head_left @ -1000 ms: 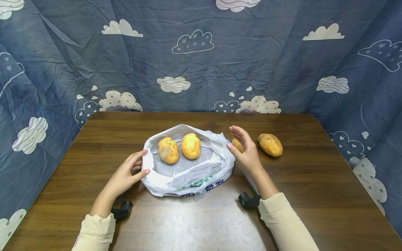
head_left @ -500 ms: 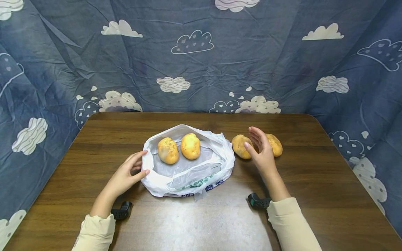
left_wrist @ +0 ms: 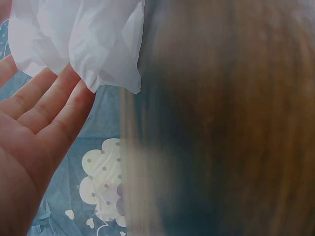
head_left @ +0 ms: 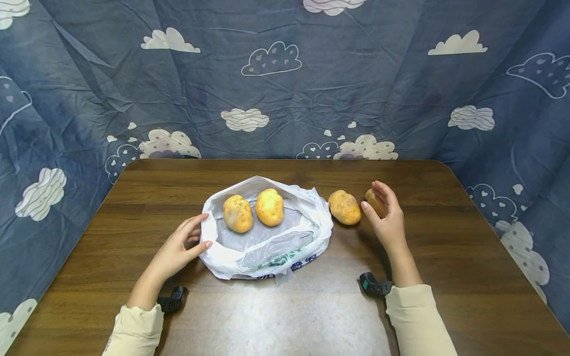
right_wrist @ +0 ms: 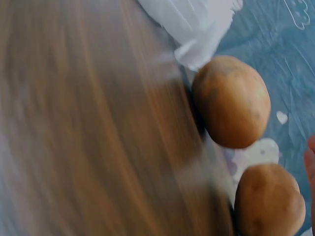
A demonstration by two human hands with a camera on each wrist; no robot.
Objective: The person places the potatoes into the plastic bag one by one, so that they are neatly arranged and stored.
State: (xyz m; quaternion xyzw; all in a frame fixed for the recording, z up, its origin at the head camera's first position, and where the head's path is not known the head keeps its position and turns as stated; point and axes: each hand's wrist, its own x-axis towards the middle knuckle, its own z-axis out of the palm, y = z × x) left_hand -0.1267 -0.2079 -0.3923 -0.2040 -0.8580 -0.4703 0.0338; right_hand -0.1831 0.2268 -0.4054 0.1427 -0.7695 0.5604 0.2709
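A white plastic bag (head_left: pixel 318 217) stands wide-mouthed on the table, with one potato (head_left: pixel 238 213) and another potato (head_left: pixel 269 207) inside. My left hand (head_left: pixel 175 252) touches the bag's left rim, its fingers fairly straight; the left wrist view shows fingertips (left_wrist: pixel 74 101) against the hanging plastic (left_wrist: pixel 106 44). Right of the bag lies a third potato (head_left: pixel 345 207), also in the right wrist view (right_wrist: pixel 231 102). Beside the rightmost potato (head_left: pixel 373 200) is my right hand (head_left: pixel 388 220), fingers spread and holding nothing. It partly hides that potato in the head view.
The brown wooden table (head_left: pixel 445 257) carries everything. Behind it hangs a blue cloth (head_left: pixel 378 89) with white clouds. A black wrist camera (head_left: pixel 172 299) is strapped to the left wrist and another black wrist camera (head_left: pixel 375 286) to the right.
My right hand has moved rightward from the bag's right edge, past the nearer potato, to the rightmost one. The left hand, the bag and the potatoes have stayed in place.
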